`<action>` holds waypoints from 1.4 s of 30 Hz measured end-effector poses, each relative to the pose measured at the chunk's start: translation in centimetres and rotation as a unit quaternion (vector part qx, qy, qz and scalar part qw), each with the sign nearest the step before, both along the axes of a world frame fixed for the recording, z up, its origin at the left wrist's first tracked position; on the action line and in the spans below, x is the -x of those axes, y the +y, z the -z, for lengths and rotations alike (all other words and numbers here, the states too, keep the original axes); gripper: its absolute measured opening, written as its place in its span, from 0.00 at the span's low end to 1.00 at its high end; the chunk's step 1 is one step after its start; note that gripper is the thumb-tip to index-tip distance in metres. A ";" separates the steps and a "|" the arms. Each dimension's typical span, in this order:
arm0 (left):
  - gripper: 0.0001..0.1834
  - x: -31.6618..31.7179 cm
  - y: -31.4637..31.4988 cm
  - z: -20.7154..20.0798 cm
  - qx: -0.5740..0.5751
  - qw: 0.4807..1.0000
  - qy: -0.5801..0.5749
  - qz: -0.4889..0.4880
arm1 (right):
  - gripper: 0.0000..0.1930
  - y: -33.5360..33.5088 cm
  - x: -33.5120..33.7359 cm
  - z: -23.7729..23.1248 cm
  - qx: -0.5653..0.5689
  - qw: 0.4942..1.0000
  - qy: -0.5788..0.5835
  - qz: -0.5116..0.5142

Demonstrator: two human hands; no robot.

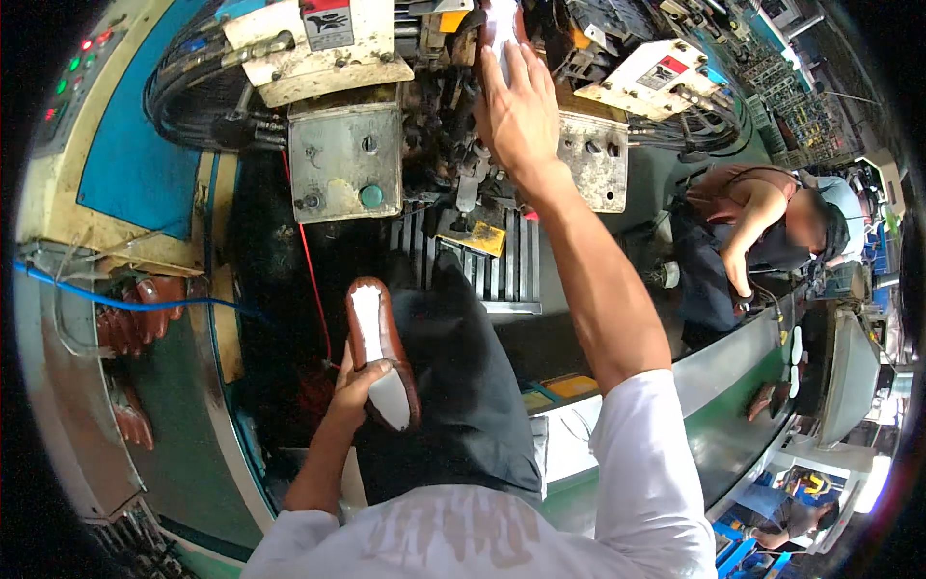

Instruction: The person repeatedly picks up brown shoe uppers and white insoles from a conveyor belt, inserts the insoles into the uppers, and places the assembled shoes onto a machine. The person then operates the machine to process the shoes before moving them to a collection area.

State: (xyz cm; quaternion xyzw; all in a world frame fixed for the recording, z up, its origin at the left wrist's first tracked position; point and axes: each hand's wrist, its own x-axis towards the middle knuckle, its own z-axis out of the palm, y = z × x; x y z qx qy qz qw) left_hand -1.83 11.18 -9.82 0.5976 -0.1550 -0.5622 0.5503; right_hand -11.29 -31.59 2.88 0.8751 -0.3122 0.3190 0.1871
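My left hand is closed around a brown leather shoe upper at its middle. The upper's underside, with a white insole, faces up, and the piece sits in front of my left thigh. At the top centre another brown upper with a white underside is set in the machine. My right hand reaches up to it, its fingers stretched out and lying flat on the white underside. The right thumb is mostly hidden.
Grey control boxes flank the machine, one with a green button. More brown uppers lie on a shelf at left. A blue hose crosses there. A conveyor runs at right, beside a seated co-worker.
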 end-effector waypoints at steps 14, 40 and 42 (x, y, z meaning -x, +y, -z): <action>0.59 0.4 -3.5 -1.3 -0.157 0.985 0.064 -0.007 | 0.24 -7.9 -4.5 -2.7 0.071 0.996 -0.038 0.027; 0.47 -0.6 1.4 -1.8 0.210 0.946 0.235 -0.074 | 0.42 35.7 6.6 10.0 -0.787 0.550 -0.229 -0.162; 0.48 0.6 3.8 -1.6 0.217 0.939 0.247 -0.102 | 0.41 37.0 6.0 10.9 -0.765 0.580 -0.227 -0.163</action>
